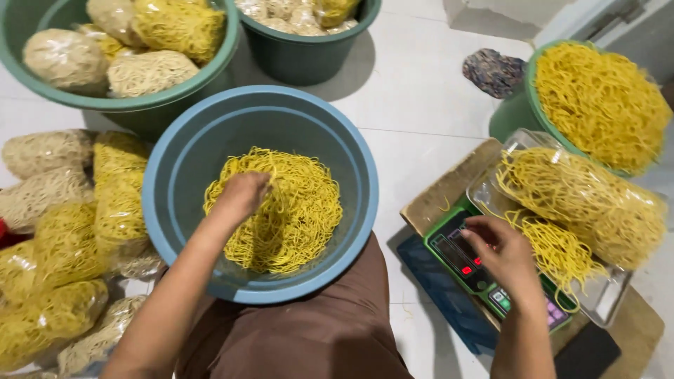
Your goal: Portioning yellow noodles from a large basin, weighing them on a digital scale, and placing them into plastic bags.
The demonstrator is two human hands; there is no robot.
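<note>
Now, left hand: fingers closed on yellow noodles in the blue basin, centre frame (pinch small).
Right hand: fingers loosely curled on the bagged noodles on the green scale, lower right; steady it.

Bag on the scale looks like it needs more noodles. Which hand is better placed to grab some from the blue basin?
Left. The left hand is already down in the blue basin, its fingers buried in the loose yellow noodles. The right hand is over at the green scale, beside the noodle bag, well away from the basin.
</note>
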